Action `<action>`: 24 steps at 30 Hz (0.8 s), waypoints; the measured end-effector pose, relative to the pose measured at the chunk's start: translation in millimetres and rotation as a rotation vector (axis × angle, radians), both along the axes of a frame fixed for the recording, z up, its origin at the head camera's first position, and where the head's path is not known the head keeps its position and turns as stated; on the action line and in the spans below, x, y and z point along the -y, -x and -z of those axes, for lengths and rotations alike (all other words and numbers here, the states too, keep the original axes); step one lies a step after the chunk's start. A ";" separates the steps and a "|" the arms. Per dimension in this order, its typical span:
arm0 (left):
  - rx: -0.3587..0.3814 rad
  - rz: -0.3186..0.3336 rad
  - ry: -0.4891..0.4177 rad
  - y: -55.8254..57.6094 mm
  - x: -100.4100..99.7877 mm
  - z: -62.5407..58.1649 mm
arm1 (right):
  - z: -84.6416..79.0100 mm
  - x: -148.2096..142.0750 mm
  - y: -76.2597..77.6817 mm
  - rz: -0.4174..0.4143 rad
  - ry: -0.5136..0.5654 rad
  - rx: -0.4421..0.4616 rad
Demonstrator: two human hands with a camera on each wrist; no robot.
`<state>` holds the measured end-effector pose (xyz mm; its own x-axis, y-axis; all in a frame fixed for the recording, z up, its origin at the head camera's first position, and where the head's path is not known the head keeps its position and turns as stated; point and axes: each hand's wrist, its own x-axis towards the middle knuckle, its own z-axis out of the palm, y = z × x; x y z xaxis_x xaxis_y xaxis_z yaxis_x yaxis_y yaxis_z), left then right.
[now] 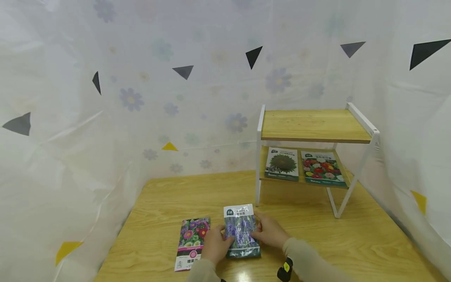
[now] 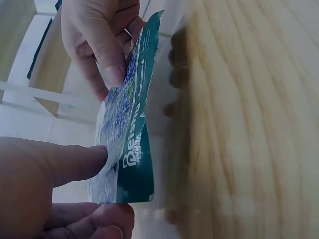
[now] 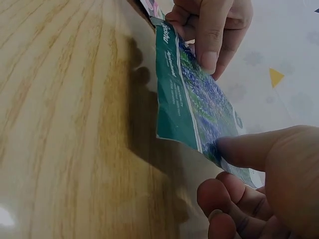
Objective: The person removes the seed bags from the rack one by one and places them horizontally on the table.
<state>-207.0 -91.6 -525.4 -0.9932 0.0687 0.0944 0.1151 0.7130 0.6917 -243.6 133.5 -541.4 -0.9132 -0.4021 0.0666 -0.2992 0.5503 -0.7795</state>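
Both hands hold one seed packet (image 1: 242, 231) with purple flowers, a white top and a dark green bottom band. My left hand (image 1: 215, 243) pinches its left edge, thumb on the printed front and fingers behind. On the opposite edge, my right hand (image 1: 271, 232) pinches it the same way. In the left wrist view the packet (image 2: 127, 114) is held above the wooden table, its shadow falling below. Left of it lies a second seed packet (image 1: 190, 243) with pink and purple daisy-like flowers, partly covered by the left hand.
At the back right stands a small two-tier shelf (image 1: 317, 124) with white metal legs. Its lower tier carries a sunflower packet (image 1: 282, 163) and a packet of red and mixed flowers (image 1: 323, 168). A patterned white sheet (image 1: 211, 98) hangs behind the wooden table (image 1: 155, 207).
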 end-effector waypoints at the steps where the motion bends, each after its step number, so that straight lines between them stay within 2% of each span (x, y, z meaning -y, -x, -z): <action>1: 0.002 -0.010 0.017 -0.7 0.4 0.7 | 1.9 1.8 -0.3 -0.001 -0.008 -0.001; 8: 0.016 -0.065 0.129 -2.5 6.3 10.2 | 9.2 16.7 -4.3 -0.007 -0.081 -0.028; 11: 0.017 -0.073 0.162 -3.6 8.4 10.7 | 11.0 22.3 -5.0 0.007 -0.118 -0.041; 24: -0.020 -0.029 0.298 -5.4 9.0 1.6 | 12.0 35.7 -7.2 0.067 -0.329 -0.108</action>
